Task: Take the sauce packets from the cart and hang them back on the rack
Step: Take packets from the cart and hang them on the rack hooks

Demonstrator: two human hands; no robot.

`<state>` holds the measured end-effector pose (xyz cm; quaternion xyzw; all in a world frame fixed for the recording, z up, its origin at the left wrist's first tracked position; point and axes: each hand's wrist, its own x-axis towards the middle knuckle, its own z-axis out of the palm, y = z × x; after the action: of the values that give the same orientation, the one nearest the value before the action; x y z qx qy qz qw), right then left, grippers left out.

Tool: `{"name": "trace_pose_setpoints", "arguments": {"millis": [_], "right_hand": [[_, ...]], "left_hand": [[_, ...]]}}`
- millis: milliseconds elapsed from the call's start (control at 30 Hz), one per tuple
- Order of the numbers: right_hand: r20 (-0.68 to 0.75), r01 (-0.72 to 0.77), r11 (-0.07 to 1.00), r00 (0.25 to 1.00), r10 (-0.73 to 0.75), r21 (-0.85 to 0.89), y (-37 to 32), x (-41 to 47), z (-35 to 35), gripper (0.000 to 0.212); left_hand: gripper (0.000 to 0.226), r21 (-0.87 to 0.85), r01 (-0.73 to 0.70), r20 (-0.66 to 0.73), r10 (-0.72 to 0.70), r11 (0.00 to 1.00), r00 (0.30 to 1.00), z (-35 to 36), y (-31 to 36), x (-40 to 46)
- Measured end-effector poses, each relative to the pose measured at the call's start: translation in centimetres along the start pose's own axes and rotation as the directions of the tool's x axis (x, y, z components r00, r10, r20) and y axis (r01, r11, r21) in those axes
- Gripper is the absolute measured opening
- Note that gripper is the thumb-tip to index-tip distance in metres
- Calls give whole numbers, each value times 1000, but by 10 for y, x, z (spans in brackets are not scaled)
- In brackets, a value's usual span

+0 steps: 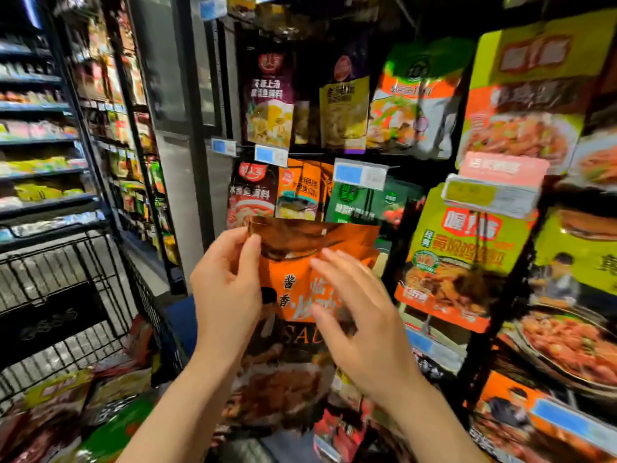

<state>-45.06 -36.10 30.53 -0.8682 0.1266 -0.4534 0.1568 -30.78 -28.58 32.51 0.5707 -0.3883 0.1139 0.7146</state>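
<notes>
An orange and brown sauce packet [293, 272] is held up in front of the rack [394, 168], just below the hanging orange and green packets. My left hand [227, 292] pinches its top left corner between thumb and fingers. In front of the packet's right side is my right hand [364, 322], fingers spread and blurred; whether they touch the packet I cannot tell. At the lower left stands the black wire cart [66, 262], with several more sauce packets [66, 406] lying in it.
Packets hang in rows on the rack, with price tags [360, 173] on the hook ends. Large yellow-green packets [467, 248] hang at the right. A chilled shelf aisle [40, 145] runs along the left, and a grey pillar [187, 155] stands behind the cart.
</notes>
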Motion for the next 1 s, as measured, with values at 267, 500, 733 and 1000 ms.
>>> {"name": "trace_pose_setpoints", "arguments": {"millis": [267,500,733,1000], "right_hand": [[-100,-507,755,800,592,416,34,-27,-93,54],[-266,-448,700,702,661,557,37,-35,-118,52],[-475,-321,752,618,627,576,44,-14,-156,20],[-827,-154,931,428,365,332,27,19,-261,24]], "left_hand": [[15,-239,64,35,-57,969,998,47,32,-17],[20,-422,128,68,-109,898,992,74,48,-17],[13,-584,238,176,-165,776,971,109,63,1],[16,-668,301,277,-148,681,949,171,75,44]]}}
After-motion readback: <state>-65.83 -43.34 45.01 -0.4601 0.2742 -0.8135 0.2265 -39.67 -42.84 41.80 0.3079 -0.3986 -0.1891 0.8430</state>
